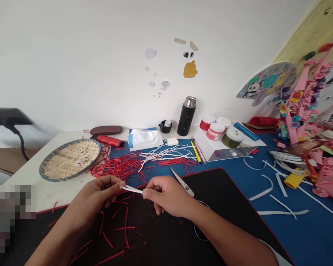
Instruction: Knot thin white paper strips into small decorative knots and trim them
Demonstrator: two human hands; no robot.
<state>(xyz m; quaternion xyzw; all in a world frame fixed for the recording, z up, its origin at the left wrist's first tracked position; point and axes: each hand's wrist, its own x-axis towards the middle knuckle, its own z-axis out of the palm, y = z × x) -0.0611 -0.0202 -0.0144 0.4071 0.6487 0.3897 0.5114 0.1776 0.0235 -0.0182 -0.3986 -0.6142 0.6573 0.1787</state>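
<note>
At the far left of the white tabletop [44, 195], a woven bamboo tray [70, 140] holds a few red scraps. A tangled heap of red paper strips [119, 166] lies at 1 o'clock from the left hand [96, 194], whose thumb and fingertips pinch one end of a white paper strip [131, 189]. That strip spans the short gap between the hands, its long axis running close to 9-to-3 o'clock, with the left end slightly higher. The right hand [166, 195] pinches the other end between thumb and forefinger, so neither hand is nearer; both are closed on it. Red snippets [108, 229] are scattered at 6 o'clock from the left hand on a black mat [161, 244]. More white paper strips [166, 155] fan out at 12 o'clock from the right hand. Scissors [183, 183] lie at 1 o'clock from it, blades aimed toward 11 o'clock, their handles beneath the right forearm. Further right, lidded jars [215, 131] stand on a white box [205, 146].
</note>
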